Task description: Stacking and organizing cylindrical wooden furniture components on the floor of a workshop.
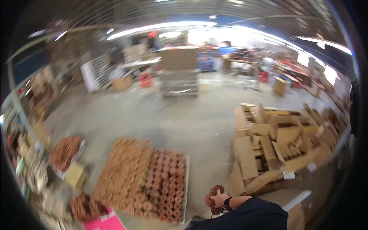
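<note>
Low in the head view, my right hand [220, 199] is closed on reddish-brown round pieces [209, 199], at least two of them; blur hides their exact kind. A dark band circles the wrist, and a dark sleeve [249, 214] covers the arm. To the left of the hand, a broad block of stacked reddish-brown round pieces [168, 180] stands on the floor. Several of those pieces in its right part show a hole in the middle. My left hand is out of view.
Open cardboard boxes [289, 134] crowd the right side. At lower left are a heap of reddish-brown pieces [67, 151], a yellowish box [76, 175] and a pink sheet [104, 222]. Across the grey floor [199, 119] stands a tall wrapped stack [179, 73], with a red stool [145, 79] beside it.
</note>
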The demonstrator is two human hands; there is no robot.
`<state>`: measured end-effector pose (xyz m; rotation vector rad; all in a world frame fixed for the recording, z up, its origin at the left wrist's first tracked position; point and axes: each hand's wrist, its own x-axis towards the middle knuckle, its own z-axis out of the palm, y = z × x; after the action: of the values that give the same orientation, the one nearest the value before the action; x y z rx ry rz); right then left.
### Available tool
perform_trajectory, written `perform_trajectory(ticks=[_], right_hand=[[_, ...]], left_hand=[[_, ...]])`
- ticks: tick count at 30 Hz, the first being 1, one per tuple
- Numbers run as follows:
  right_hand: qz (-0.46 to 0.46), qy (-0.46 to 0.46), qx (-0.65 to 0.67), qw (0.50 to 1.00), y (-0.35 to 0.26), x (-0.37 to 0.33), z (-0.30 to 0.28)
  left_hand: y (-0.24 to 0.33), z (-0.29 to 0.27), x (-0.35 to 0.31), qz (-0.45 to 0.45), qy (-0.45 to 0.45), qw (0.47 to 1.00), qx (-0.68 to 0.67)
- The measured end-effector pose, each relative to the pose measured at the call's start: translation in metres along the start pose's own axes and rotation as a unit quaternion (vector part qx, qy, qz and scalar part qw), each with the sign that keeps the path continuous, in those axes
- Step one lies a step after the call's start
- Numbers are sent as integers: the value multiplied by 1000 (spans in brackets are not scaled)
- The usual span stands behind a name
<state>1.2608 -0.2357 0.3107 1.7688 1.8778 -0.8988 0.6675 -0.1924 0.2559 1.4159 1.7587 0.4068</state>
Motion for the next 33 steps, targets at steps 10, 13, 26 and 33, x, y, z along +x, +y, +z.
perform_trajectory(ticks=[10,13,26,33], right_hand=[[-56,50,-121,990,-220,-12,-29],[-63,16,-156,986,-315,-13,-25],[-276,70,-138,949,-610,66,-23],[-291,69,-100,949,-714,163,-12]], left_hand=[[-189,83,-477,-587,142,778,-174],[-197,53,-501,-651,122,732,-161],[-246,-111,-451,-469,209,856,-62],[-270,-243,-280,-330,139,933,43]])
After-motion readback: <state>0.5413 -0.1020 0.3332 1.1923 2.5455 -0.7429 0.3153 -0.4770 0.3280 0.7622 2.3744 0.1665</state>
